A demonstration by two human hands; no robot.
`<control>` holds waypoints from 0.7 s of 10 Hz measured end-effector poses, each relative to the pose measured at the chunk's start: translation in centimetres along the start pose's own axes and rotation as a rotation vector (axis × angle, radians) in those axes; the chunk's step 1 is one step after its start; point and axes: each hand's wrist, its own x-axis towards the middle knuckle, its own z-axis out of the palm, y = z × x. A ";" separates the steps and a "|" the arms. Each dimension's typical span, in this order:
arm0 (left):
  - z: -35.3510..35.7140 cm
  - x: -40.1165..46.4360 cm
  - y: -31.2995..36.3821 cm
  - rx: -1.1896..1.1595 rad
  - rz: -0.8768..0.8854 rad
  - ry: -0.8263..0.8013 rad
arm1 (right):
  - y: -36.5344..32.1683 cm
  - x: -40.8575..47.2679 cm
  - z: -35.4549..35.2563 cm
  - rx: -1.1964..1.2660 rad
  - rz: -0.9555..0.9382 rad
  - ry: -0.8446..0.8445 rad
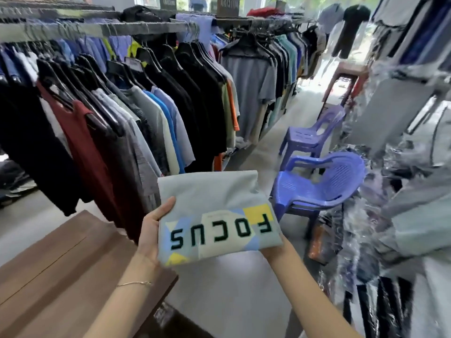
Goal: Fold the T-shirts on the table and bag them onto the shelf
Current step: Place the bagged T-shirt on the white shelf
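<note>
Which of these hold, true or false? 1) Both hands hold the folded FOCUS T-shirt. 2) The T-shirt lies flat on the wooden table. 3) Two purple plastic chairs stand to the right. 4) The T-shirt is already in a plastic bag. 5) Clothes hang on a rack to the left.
1) True: the left hand and right hand hold the folded FOCUS T-shirt at its side edges.
2) False: it is held in the air, past the wooden table.
3) True: a near purple plastic chair and a far one.
4) False: no bag shows around it; the fabric looks bare.
5) True: the clothes rack is full of hanging shirts.
</note>
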 end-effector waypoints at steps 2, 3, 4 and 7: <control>2.8 5.5 0.9 0.216 -0.167 -0.113 | -5.1 -3.4 1.3 0.560 -0.121 0.130; 4.9 7.6 -0.2 0.304 -0.291 -0.158 | -4.6 -5.2 -0.8 0.534 -0.197 0.192; 7.5 9.5 -2.7 0.463 -0.381 -0.183 | -4.4 -8.3 -3.0 0.427 -0.256 0.228; 15.5 10.2 -15.6 0.770 -0.762 -0.430 | -1.0 -20.8 -9.9 0.184 -0.289 0.958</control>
